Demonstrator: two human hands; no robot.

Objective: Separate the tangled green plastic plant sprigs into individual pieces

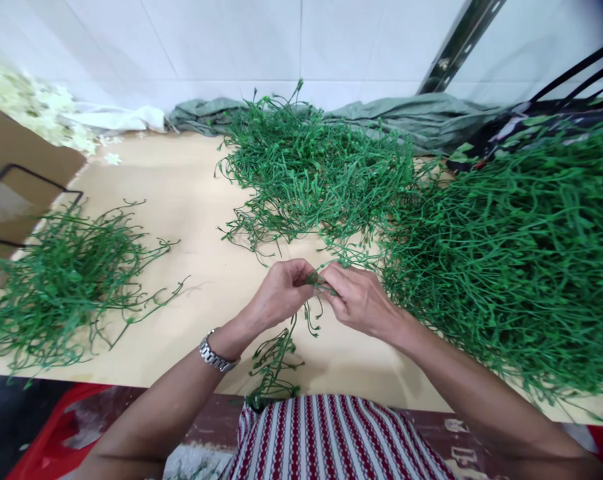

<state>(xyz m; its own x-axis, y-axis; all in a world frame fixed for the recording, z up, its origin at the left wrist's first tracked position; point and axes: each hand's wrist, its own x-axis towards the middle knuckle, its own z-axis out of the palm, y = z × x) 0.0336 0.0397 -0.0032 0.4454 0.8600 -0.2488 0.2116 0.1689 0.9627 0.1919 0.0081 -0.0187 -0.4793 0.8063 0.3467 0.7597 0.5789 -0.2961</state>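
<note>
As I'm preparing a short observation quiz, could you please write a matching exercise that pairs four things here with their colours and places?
1. Watch
2. Stems
3. Box
4. Flowers

A. Brown, at the left edge
B. Green, held by left hand and right hand
C. Creamy white, far left corner
D. Silver, worn above the left hand

Pairs: 1-D, 2-B, 3-A, 4-C

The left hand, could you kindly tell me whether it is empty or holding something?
Holding something: the left hand pinches thin green stems between thumb and fingers.
</note>
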